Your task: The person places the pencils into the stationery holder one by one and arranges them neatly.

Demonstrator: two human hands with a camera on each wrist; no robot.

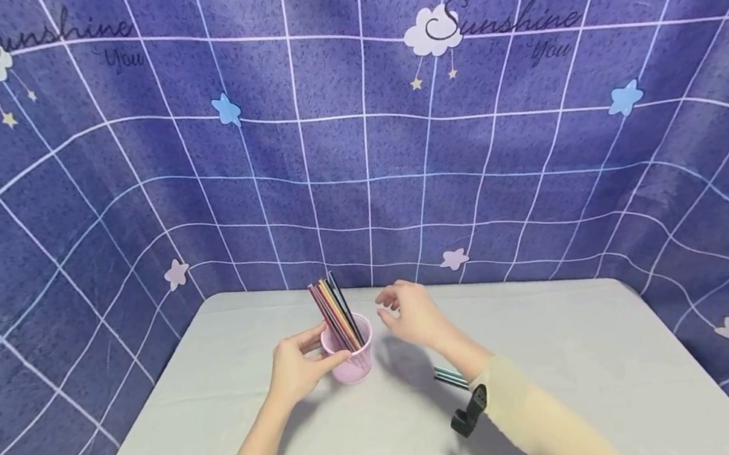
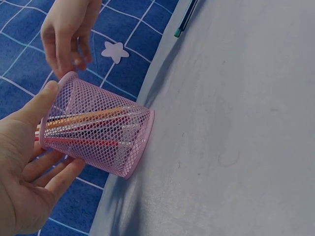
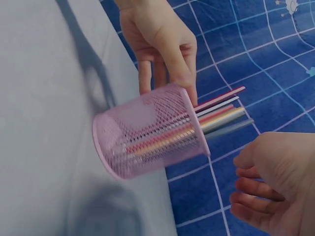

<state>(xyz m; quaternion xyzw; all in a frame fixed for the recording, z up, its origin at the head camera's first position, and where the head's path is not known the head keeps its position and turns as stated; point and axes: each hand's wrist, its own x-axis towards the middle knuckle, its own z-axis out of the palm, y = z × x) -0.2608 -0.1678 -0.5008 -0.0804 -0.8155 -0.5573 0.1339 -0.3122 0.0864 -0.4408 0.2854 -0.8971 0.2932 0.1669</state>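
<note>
A pink mesh pencil cup (image 1: 354,370) stands on the table, holding several coloured pencils (image 1: 335,310) that lean left above the rim. My left hand (image 1: 296,370) grips the cup at its upper side, thumb along the near rim and fingers behind it. Through the mesh in the left wrist view, orange and red pencils (image 2: 96,117) show down to the base. To the right of the cup, my right hand (image 1: 413,314) hovers close to the pencil tops. Its fingers are loosely bent and hold nothing. In the right wrist view, a gap separates those fingers (image 3: 258,189) from the cup.
A few teal and dark pencils (image 1: 451,377) lie on the table under my right forearm, which partly hides them. The pale table (image 1: 231,363) ends at a blue-purple grid-patterned curtain (image 1: 355,146) along its back and sides.
</note>
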